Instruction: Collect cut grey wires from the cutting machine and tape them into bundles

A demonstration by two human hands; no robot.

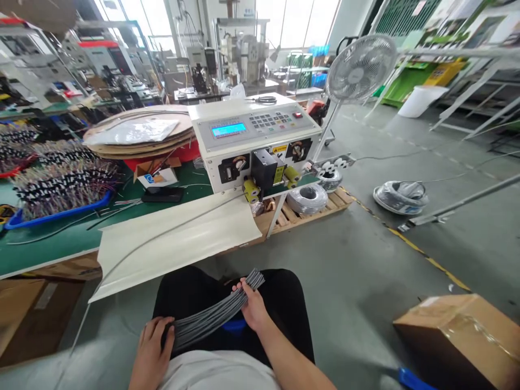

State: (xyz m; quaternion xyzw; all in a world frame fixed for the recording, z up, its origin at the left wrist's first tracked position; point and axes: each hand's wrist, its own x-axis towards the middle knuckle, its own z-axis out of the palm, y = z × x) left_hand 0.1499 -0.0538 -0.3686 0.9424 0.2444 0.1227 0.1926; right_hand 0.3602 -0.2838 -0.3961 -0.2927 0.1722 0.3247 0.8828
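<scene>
A bundle of grey cables (215,317) lies across my lap. My right hand (252,306) is wrapped round it close to its cut ends. At the bundle's other end, my left hand (156,338) curls its fingers over the cables, which disappear beneath it. In front of me stands a white wire-cutting machine (252,141) with a lit blue display and a keypad. From its yellow rollers (251,189), a single grey cable (162,235) runs down over a cream chute (182,246) and past its lower left edge.
Blue trays (60,214) of wired parts and a small open carton (156,174) stand on the green bench at left. Cable coils (307,199) rest on a wooden pallet below the machine. A fan (361,70) stands behind; a cardboard box (463,336) is at right.
</scene>
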